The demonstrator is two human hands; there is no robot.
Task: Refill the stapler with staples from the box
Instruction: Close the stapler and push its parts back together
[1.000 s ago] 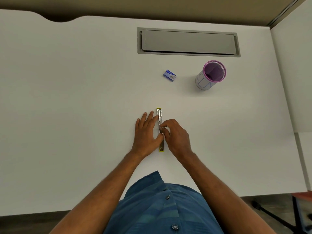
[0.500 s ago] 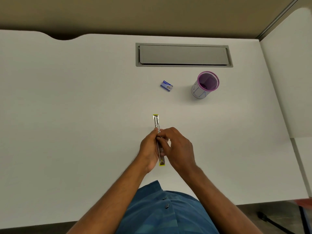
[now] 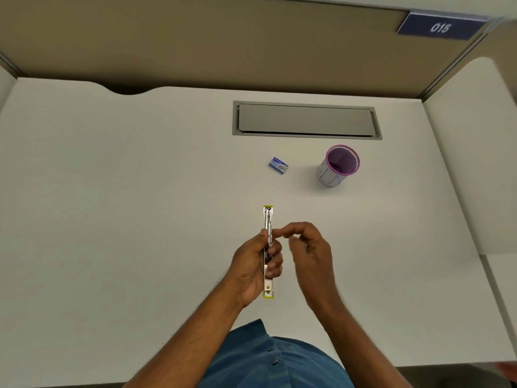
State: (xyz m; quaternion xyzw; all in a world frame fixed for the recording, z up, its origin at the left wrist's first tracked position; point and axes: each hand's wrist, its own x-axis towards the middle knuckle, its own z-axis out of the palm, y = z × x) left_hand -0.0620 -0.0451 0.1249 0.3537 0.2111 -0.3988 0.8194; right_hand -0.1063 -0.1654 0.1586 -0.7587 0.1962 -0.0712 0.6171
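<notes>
Grip first: the left hand point(image 3: 253, 268) is closed around the middle of a long, thin stapler point(image 3: 268, 252), thumb on its left side and fingers wrapped over its right. The right hand point(image 3: 309, 247) holds nothing that can be made out; its fingers are loosely curled and slightly blurred, and its fingertips sit just beside the stapler's right edge, apart from it or barely touching.

Half a second ago both hands were closed together on the stapler. Now the right hand has come off to the right, and the left hand alone keeps the stapler. The stapler lies lengthwise, near to far, with its silver metal channel facing up and a yellow tip at each end, over the near middle of the white counter point(image 3: 140, 219). It looks opened out for loading, though whether any staples are inside is too small to tell. The freed right hand probably means the box is the next thing to fetch.

Counted: one stapler. One small blue staple box point(image 3: 278, 165), lying closed and untouched on the counter, well beyond the stapler and slightly right. One purple-rimmed pen cup point(image 3: 338, 166), right of the box. One grey cable hatch point(image 3: 307, 120) set into the far part of the counter. Two hands. One numbered sign point(image 3: 440, 27) at far right.
</notes>
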